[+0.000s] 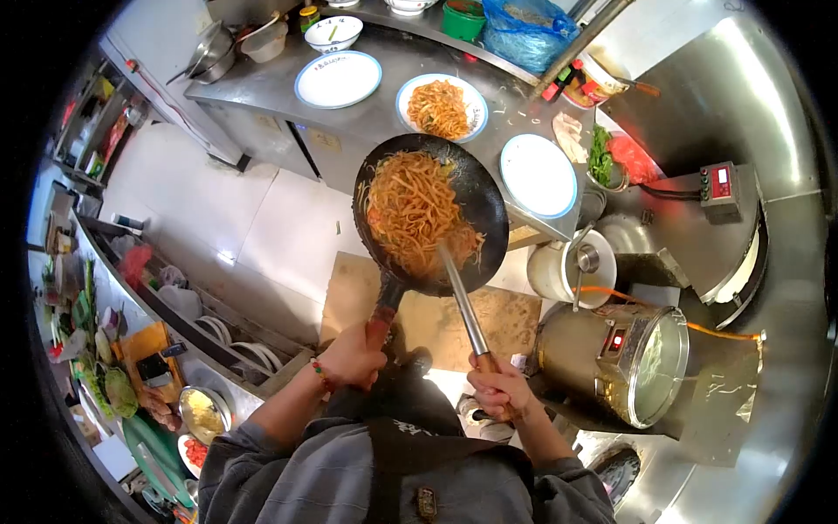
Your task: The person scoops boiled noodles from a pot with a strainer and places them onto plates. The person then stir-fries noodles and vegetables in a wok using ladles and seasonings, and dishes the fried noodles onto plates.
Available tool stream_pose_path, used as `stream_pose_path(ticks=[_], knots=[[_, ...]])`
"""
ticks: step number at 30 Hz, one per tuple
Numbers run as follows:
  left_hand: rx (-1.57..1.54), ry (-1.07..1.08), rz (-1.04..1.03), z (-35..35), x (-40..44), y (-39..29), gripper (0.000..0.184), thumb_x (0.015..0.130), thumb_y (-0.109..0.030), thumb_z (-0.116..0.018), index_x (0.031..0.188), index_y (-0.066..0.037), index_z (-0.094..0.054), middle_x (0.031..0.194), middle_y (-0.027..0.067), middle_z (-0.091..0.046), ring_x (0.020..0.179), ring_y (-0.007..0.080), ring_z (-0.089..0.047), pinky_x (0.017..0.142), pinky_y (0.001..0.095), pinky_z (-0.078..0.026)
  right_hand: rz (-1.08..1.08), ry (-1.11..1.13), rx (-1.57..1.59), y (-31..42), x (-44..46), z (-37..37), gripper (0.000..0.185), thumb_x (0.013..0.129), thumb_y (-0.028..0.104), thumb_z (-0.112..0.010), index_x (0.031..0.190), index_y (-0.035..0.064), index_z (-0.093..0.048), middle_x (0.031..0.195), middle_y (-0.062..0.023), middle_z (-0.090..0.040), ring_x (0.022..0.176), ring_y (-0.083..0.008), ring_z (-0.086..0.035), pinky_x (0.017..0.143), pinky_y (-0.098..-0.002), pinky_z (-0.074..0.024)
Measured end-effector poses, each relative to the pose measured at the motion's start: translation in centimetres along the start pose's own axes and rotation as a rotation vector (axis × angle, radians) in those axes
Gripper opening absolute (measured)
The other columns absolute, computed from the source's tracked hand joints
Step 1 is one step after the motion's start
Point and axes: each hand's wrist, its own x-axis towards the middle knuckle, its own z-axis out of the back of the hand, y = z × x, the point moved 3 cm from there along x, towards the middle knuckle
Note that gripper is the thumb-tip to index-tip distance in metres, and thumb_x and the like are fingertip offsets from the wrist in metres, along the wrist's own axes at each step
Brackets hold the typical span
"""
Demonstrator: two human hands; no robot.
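Observation:
A black wok (484,196) full of reddish-brown noodles (410,205) is held up in front of me, over the floor. My left hand (352,356) is wrapped round its handle (384,306). In my right hand (499,387) is the wooden grip of a long metal ladle (464,306), whose head is hidden among the noodles. Just beyond the wok, a plate with noodles (439,106) rests on the steel counter (262,94). An empty white plate (539,175) lies right of it, and another (338,79) to its left.
White bowls (333,33), a green tub (463,19) and a blue plastic bag (526,35) stand at the back. On the right are a white bucket (546,271), a steel pot (659,367) and a control box (720,183). Vegetables and a chopping board (150,354) lie at left.

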Motion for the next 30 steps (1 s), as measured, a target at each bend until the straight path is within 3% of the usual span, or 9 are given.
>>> stream_pose_path(ticks=[6,12,18,24,26,30], knots=[[-0.124,0.007,-0.146,-1.3,2.5,3.4,0.041,0.072,-0.011,-0.062,0.103,0.006,-0.04,0.07,0.0102,-0.053,0.056,0.021,-0.057,0.048,0.0357,-0.045,0.003,-0.061,-0.016,0.9,-5.9,-2.3,0.023,0.087,0.004,-0.05,0.106,0.0059,-0.038,0.062,-0.0001,-0.036,0.037,-0.002,-0.03,0.03,-0.0185,-0.022],[-0.321,0.08,-0.116,-2.8,2.5,3.5,0.039,0.075,-0.005,-0.062,0.103,0.002,-0.036,0.067,0.0103,-0.051,0.05,0.0197,-0.055,0.042,0.0352,-0.045,0.038,-0.004,0.094,-0.3,-8.9,-2.4,0.026,0.084,0.003,-0.053,0.105,0.0039,-0.037,0.06,-0.0009,-0.038,0.035,-0.0014,-0.03,0.028,-0.0186,-0.0219],[-0.372,0.081,-0.108,-3.5,3.0,3.8,0.035,0.075,-0.003,-0.061,0.101,0.002,-0.037,0.066,0.0092,-0.051,0.05,0.0196,-0.055,0.042,0.0351,-0.046,0.08,-0.004,-0.097,0.2,-12.3,-4.1,0.028,0.083,0.004,-0.055,0.106,0.0068,-0.038,0.06,-0.0006,-0.037,0.037,-0.0026,-0.031,0.03,-0.0191,-0.0229],[-0.345,0.095,-0.137,-3.8,3.9,5.0,0.023,0.074,-0.003,-0.061,0.09,0.002,-0.045,0.064,0.0078,-0.053,0.051,0.0185,-0.056,0.043,0.0345,-0.046,-0.008,0.04,0.076,1.6,-16.5,-7.7,0.029,0.085,-0.001,-0.048,0.108,0.0052,-0.032,0.06,-0.0029,-0.037,0.035,-0.0041,-0.034,0.028,-0.0197,-0.0269],[-0.579,0.169,-0.134,-4.4,3.8,4.5,0.017,0.074,-0.002,-0.061,0.084,0.001,-0.048,0.062,0.0072,-0.052,0.05,0.0176,-0.055,0.044,0.0344,-0.046,-0.011,0.06,0.129,1.9,-17.6,-9.0,0.029,0.085,-0.002,-0.048,0.107,0.0038,-0.031,0.06,-0.0031,-0.037,0.035,-0.0044,-0.036,0.028,-0.02,-0.0293],[-0.398,0.015,-0.173,-4.6,3.6,3.8,0.011,0.074,-0.002,-0.059,0.078,0.001,-0.049,0.06,0.007,-0.052,0.048,0.0181,-0.054,0.043,0.0341,-0.046,-0.001,0.111,0.212,2.4,-19.6,-11.2,0.03,0.084,-0.003,-0.048,0.107,0.0015,-0.029,0.06,-0.0035,-0.038,0.035,-0.0044,-0.037,0.028,-0.0215,-0.0343]])
